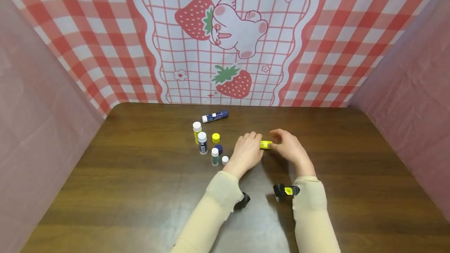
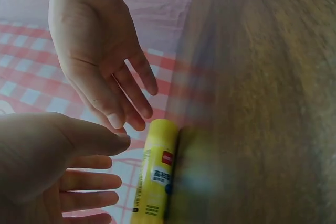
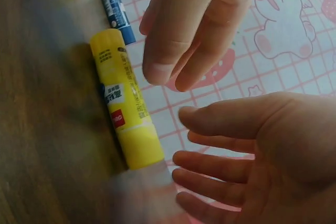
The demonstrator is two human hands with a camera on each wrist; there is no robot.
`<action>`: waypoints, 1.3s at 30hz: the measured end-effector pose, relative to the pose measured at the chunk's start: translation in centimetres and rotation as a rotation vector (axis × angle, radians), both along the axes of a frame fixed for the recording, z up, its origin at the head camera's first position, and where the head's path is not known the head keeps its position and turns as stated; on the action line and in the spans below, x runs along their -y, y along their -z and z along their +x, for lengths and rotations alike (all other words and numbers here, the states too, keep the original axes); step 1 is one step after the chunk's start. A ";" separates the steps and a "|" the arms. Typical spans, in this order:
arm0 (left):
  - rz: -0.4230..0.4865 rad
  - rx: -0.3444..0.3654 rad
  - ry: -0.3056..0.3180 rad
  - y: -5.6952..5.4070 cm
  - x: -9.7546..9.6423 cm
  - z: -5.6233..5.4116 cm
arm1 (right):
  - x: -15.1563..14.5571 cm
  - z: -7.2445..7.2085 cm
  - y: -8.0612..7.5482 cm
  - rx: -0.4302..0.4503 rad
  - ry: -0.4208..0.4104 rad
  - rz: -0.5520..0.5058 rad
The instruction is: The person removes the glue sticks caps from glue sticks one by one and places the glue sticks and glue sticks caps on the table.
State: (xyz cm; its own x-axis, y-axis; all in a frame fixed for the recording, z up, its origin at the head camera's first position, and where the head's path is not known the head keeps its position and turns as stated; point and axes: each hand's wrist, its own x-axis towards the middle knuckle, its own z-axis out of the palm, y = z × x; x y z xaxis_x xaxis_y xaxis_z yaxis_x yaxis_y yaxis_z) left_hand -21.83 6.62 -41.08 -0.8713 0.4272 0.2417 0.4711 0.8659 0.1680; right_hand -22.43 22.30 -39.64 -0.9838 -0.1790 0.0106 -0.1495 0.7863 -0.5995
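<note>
A yellow glue stick (image 1: 266, 145) lies on its side on the table between the two hands. Its yellow barrel (image 2: 155, 174) with a red label patch shows in both wrist views, cap end toward the right hand. My left hand (image 1: 247, 149) hovers at its left end, fingers fairly straight and spread in the left wrist view. My right hand (image 1: 290, 147) is at the other end, its thumb and fingers (image 3: 210, 169) extended and apart. Neither hand grips the stick; whether a fingertip brushes it, I cannot tell.
Left of the hands stand a yellow glue stick (image 1: 197, 132), a blue one (image 1: 202, 143) and a small green one (image 1: 215, 157). Beside them lie a yellow cap (image 1: 216, 138), a blue cap (image 1: 218, 149) and a white cap (image 1: 225, 160). Farther back lies a blue glue stick (image 1: 215, 116).
</note>
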 end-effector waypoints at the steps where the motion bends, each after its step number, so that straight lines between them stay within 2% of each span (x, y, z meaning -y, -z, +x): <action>1: -0.007 0.004 0.000 0.1 0.0 0.0 | 0.0 0.0 0.1 0.016 -0.014 0.007; 6: -0.057 0.012 -0.011 0.8 -0.2 0.1 | -0.1 -0.2 0.9 0.054 -0.069 0.039; 12: -0.100 0.036 -0.016 1.2 -0.3 0.0 | 0.0 -0.7 1.7 -0.021 -0.106 0.089; 24: -0.094 0.023 -0.017 1.7 0.0 -0.2 | 0.4 -0.8 2.2 -0.029 -0.044 0.076; 31: -0.085 0.018 -0.017 1.6 -0.1 0.1 | 0.3 -0.5 1.7 0.019 -0.068 0.092; 39: -0.039 -0.051 -0.020 1.1 -0.3 0.4 | 0.1 0.1 0.1 0.013 -0.089 0.026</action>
